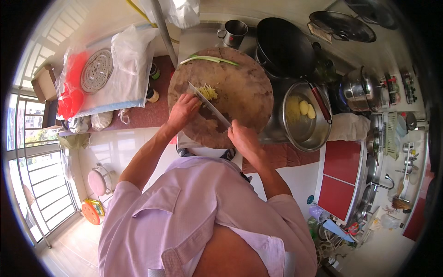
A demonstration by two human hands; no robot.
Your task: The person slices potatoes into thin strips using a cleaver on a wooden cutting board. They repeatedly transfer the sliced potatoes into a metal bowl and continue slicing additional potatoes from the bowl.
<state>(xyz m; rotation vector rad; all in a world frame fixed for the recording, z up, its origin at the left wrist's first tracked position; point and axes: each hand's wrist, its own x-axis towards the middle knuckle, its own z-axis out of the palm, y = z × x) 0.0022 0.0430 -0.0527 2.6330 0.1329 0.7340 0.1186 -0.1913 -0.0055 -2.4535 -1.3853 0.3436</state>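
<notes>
My right hand (244,136) grips the handle of a kitchen knife (215,110). Its blade slants up and left across a round wooden chopping block (245,93), edge down. On the blade's left side, my left hand (185,109) is curled, fingertips down against the block. A bit of pale yellow vegetable shows at those fingertips; the fingers hide most of it. Just beyond the blade lies a small heap of pale yellow shreds (208,92), perhaps ginger. Scallion stalks (209,59) rest near the block's far edge.
Right of the block, a steel basin (294,133) holds two peeled potatoes (307,109), and a red-handled tool (321,104) lies across its rim. Behind stand a black wok (285,46) and a steel mug (235,32). A steel pot (361,89) sits over a blue flame. Leftward is a perforated steamer plate (97,71).
</notes>
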